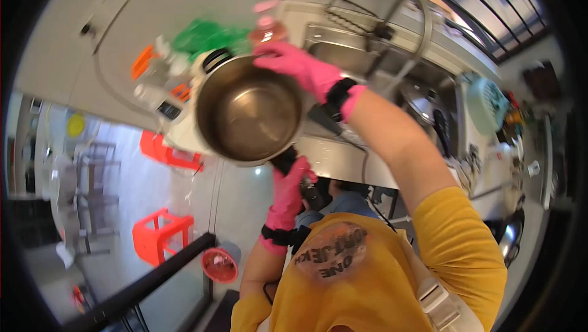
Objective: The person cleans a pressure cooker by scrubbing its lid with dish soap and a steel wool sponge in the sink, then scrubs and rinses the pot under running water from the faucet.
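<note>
A large metal pot [248, 111] with a bare inside is held tilted over the counter's left end, its opening facing me. My left hand [286, 188], in a pink rubber glove, is closed around the black handle [284, 159] on the pot's near side. My right hand [297, 67], also gloved in pink, lies over the far rim with its fingers bent against it; the fingertips are blurred. Another black handle [216, 60] sticks out at the pot's far left. Just beyond my right hand stands a pink bottle [267, 29].
To the right is a double sink [340, 50] with a curved faucet [425, 20] and a pot lid [419, 99]. A green plastic bag [205, 37] and several bottles [153, 96] crowd the counter's left end. Red stools [162, 237] and a red-rimmed bucket [219, 264] stand on the floor.
</note>
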### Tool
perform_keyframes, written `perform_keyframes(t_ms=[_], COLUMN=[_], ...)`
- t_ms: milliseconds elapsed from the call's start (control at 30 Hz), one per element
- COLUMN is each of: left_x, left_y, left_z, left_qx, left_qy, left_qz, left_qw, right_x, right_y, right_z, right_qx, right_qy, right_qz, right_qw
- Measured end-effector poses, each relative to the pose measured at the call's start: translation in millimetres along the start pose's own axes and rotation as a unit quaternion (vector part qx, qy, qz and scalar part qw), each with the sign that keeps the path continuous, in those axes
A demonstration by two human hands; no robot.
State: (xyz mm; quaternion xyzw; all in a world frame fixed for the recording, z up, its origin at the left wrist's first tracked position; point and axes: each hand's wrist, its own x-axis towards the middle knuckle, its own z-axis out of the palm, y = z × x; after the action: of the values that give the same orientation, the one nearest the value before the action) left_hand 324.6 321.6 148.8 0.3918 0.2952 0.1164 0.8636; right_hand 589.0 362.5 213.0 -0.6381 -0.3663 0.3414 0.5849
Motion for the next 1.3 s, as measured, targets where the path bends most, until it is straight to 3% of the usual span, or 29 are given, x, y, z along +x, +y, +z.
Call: perform_keyframes(t_ms=[67, 100, 133, 167, 233, 300, 367, 433, 467, 500, 533, 567, 633, 700, 733, 800, 867, 1000, 1100, 1200, 1300], left_x=[3, 2, 6, 10, 15, 17, 22, 22, 21, 18, 13, 10, 3, -11, -22, -34, -30, 6, 38, 66, 98], left_y=[7, 13, 11, 9, 9, 8, 2, 0, 0, -1, 0, -4, -22, -75, -102, -110, -73, -55, -65, -102, -131], left_z=[6, 13, 11, 9, 8, 11, 5, 1, -1, 0, 7, 6, -18, -75, -92, -61, 24, 108, 148, 177, 176], left_qx=[0.0, -0.003, -0.002, -0.002, -0.002, -0.012, 0.006, -0.027, -0.068, -0.11, -0.125, -0.231, -0.435, -0.338, -0.201, -0.009, 0.085, 0.234, 0.195, 0.072, -0.028], left_qy=[0.017, 0.039, 0.041, 0.044, 0.046, 0.057, 0.044, 0.034, 0.03, 0.027, 0.056, 0.093, 0.166, 0.029, -0.008, -0.029, -0.006, -0.132, -0.187, -0.128, 0.002], left_qz=[0.003, 0.002, 0.013, 0.027, 0.015, 0.021, 0.028, 0.022, 0.013, 0.004, 0.005, -0.04, -0.119, -0.141, -0.134, -0.189, -0.308, -0.243, -0.24, -0.244, -0.296], left_qw=[1.0, 0.999, 0.999, 0.999, 0.999, 0.998, 0.999, 0.999, 0.997, 0.994, 0.99, 0.968, 0.877, 0.93, 0.97, 0.982, 0.948, 0.932, 0.932, 0.959, 0.955], right_x=[-24, -36, -57, -74, -120, -173, -227, -274, -300, -325, -351, -372, -402, -420, -423, -430, -426, -418, -421, -418, -411], right_y=[-1, 4, -4, 10, 32, 44, 63, 91, 113, 111, 125, 141, 150, 167, 175, 203, 191, 146, 118, 95, 91], right_z=[3, 3, 1, -2, -13, -52, -107, -177, -215, -241, -272, -297, -319, -321, -324, -331, -331, -312, -290, -265, -248], right_qx=[-0.002, -0.125, -0.115, -0.136, -0.275, -0.197, -0.208, -0.326, -0.306, -0.383, -0.407, -0.429, -0.342, -0.159, -0.118, -0.069, -0.022, -0.025, -0.025, 0.027, 0.089], right_qy=[0.035, 0.077, 0.052, 0.066, 0.11, 0.048, 0.073, 0.188, 0.264, 0.345, 0.359, 0.369, 0.35, 0.342, 0.325, 0.337, 0.357, 0.368, 0.342, 0.296, 0.242], right_qz=[-0.058, -0.108, -0.085, -0.13, -0.161, 0.003, 0.076, 0.173, 0.157, 0.18, 0.217, 0.254, 0.41, 0.355, 0.37, 0.383, 0.374, 0.329, 0.324, 0.318, 0.325], right_qw=[0.998, 0.983, 0.988, 0.98, 0.942, 0.979, 0.972, 0.91, 0.901, 0.838, 0.812, 0.785, 0.77, 0.855, 0.863, 0.857, 0.856, 0.869, 0.882, 0.9, 0.91])
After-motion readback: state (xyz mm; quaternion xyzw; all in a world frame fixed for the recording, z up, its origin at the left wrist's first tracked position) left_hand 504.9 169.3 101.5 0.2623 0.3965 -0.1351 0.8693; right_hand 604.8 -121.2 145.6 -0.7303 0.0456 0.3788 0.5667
